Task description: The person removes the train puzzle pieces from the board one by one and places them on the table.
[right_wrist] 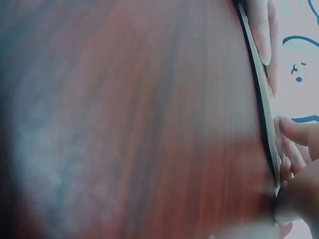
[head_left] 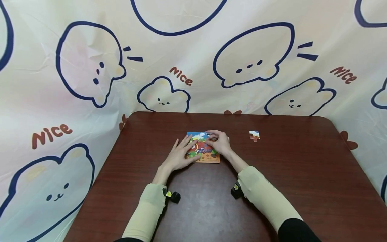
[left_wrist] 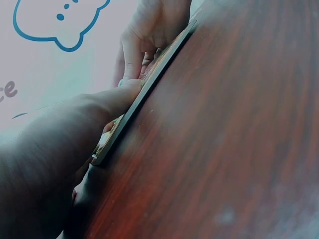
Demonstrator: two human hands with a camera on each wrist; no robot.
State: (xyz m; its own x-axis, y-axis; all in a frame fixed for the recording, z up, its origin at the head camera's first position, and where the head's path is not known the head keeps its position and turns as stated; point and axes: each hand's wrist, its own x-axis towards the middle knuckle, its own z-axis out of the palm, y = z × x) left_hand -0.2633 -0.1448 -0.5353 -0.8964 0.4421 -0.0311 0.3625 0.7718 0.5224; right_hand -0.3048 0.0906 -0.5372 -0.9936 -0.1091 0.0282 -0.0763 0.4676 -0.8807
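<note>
A colourful picture puzzle on a thin board lies on the table, showing blue sky, a red figure and orange ground. My left hand rests across its left side with fingers spread and the thumb near the bottom edge. In the left wrist view that thumb presses the board's face. My right hand is at the board's upper right, thumb and forefinger bent around a puzzle piece there, mostly hidden by the fingers. From the right wrist, the right thumb touches the board's surface.
A loose puzzle piece lies to the right of the board. The brown wooden table ends at a cloth backdrop with cartoon drawings behind it. Black wrist cameras are strapped over both pale sleeves.
</note>
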